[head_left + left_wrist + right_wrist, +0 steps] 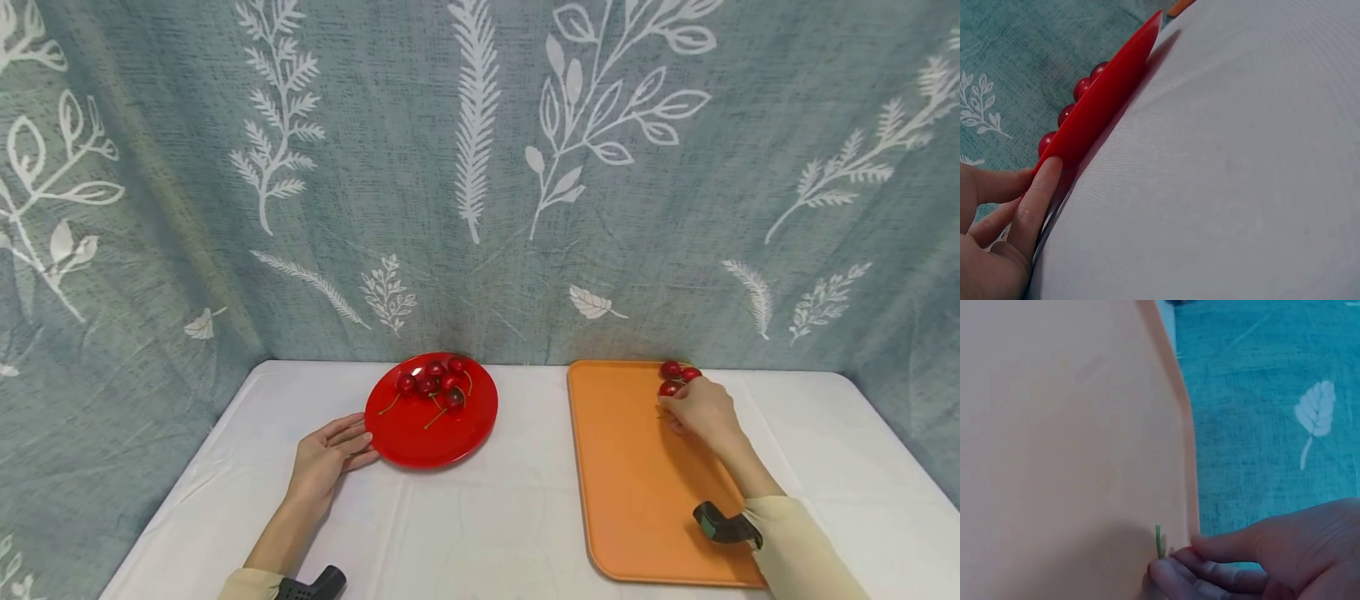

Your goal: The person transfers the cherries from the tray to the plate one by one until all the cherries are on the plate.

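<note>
On the white cloth worktop [487,517], the left hand [327,457] rests flat, fingers straight, touching the glossy round red plate [420,433]; the right hand [701,410] pinches a green cherry stem [1158,540] beside three shiny red cherries [672,377] on the smooth orange rectangular tray [637,492].

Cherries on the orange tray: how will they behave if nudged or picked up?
The cherries look round and glossy, so they would probably roll on the flat orange tray. Small, likely light. A thin green stem by the right hand probably gives a pinch point.

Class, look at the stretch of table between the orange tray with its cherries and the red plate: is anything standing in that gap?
Nothing visible. Only bare white table lies between the orange tray and the red plate.
</note>
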{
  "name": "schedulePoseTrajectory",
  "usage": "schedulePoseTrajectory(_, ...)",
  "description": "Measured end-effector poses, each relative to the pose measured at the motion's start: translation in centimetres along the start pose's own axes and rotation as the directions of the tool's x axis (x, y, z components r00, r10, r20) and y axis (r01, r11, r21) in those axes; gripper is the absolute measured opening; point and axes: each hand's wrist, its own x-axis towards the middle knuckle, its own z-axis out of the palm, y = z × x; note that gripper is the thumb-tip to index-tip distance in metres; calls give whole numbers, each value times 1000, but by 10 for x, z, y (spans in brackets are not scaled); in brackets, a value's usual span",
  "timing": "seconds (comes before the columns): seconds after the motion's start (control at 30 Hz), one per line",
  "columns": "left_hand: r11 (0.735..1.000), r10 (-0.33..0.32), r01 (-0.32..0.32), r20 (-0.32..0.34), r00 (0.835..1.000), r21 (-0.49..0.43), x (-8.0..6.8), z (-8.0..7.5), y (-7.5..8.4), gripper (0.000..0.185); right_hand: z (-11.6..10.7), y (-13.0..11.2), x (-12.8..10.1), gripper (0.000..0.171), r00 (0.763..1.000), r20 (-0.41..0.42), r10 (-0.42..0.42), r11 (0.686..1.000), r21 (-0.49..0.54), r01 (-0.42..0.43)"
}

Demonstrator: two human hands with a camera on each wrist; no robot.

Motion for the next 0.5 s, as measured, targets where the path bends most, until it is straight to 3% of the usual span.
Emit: schedulePoseTrajectory(0.5,1000,-6,6,-14,1000,-5,-2,2,2,52,-4,15,4,35,999,-23,48,999,-6,-48)
